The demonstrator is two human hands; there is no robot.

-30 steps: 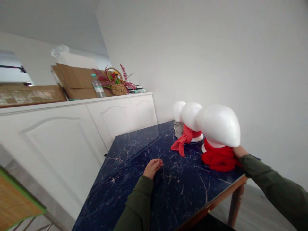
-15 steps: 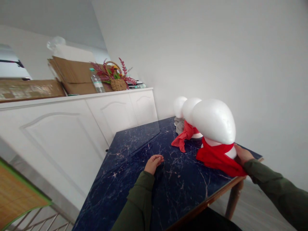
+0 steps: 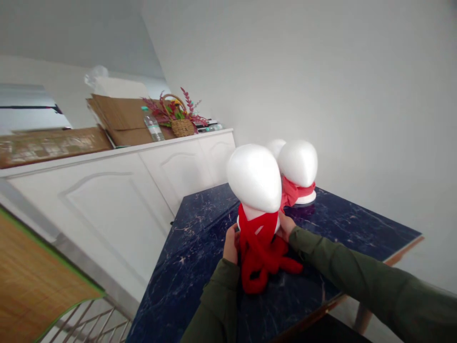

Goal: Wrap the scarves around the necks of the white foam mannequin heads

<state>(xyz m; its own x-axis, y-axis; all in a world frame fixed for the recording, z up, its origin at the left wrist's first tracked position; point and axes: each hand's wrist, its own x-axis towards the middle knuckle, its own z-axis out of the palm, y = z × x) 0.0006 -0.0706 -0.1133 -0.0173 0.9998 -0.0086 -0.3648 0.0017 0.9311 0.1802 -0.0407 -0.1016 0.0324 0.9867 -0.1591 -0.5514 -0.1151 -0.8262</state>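
A white foam mannequin head (image 3: 254, 177) stands on the dark blue marble table (image 3: 342, 226) right in front of me, with a red scarf (image 3: 260, 252) wound round its neck and trailing onto the tabletop. My left hand (image 3: 231, 244) presses against the left side of its base and scarf. My right hand (image 3: 286, 226) holds the right side of the base. Behind it stand a second foam head (image 3: 297, 163) with a lighter red scarf (image 3: 293, 190) and a third head (image 3: 275, 145), mostly hidden.
A long white cabinet (image 3: 117, 190) runs along the left wall, carrying flattened cardboard (image 3: 117, 119), a water bottle (image 3: 153, 126) and a wicker basket of flowers (image 3: 180, 121). A green-edged woven surface (image 3: 32, 281) lies at lower left. The table's wooden edge (image 3: 403, 250) is at right.
The nearest foam head with its red scarf has moved from the table's right edge to in front of me. My left hand left the tabletop and now touches its base.
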